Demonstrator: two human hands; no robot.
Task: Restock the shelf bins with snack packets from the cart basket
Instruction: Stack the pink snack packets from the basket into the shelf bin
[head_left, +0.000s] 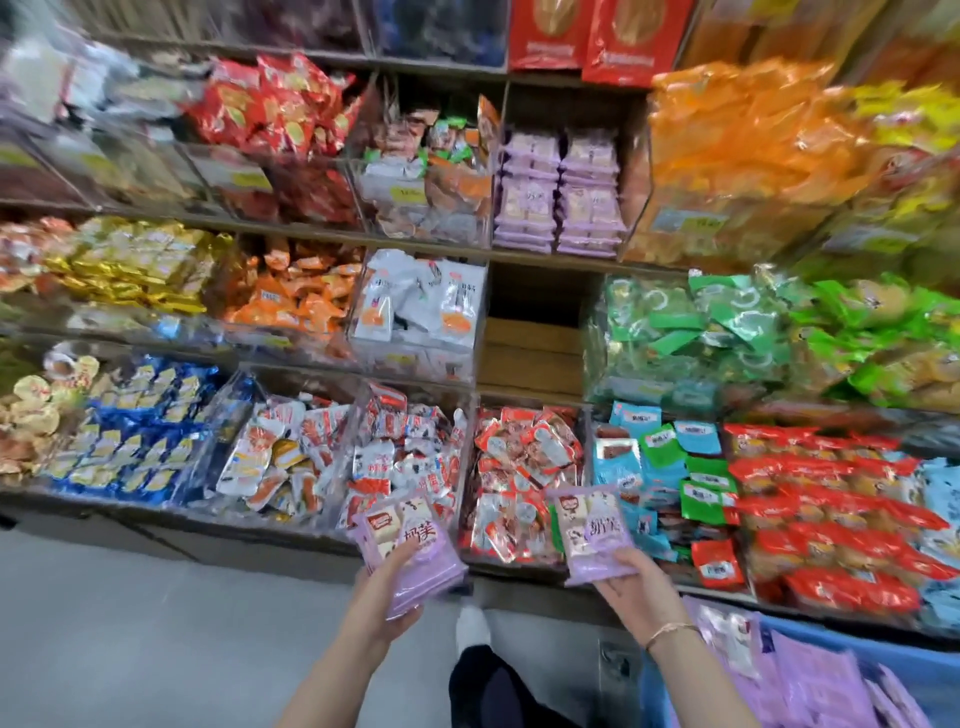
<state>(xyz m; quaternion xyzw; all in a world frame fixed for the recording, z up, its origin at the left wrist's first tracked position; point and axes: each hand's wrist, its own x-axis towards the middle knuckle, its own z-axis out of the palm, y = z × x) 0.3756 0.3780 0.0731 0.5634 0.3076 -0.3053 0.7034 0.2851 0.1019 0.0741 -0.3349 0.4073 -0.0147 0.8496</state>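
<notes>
I'm mid-carry: my left hand (387, 597) grips one purple stack (410, 551), my right hand (636, 597) grips a second stack (595, 535), both low before the bottom bins (471, 447), more packets (821, 675) lying in the basket (924, 670), so next I'd lift both up into the purple bin (635, 208) high above

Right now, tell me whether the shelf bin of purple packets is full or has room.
Not full. Two stacks of purple packets stand side by side in the bin, with bare space above them.
</notes>
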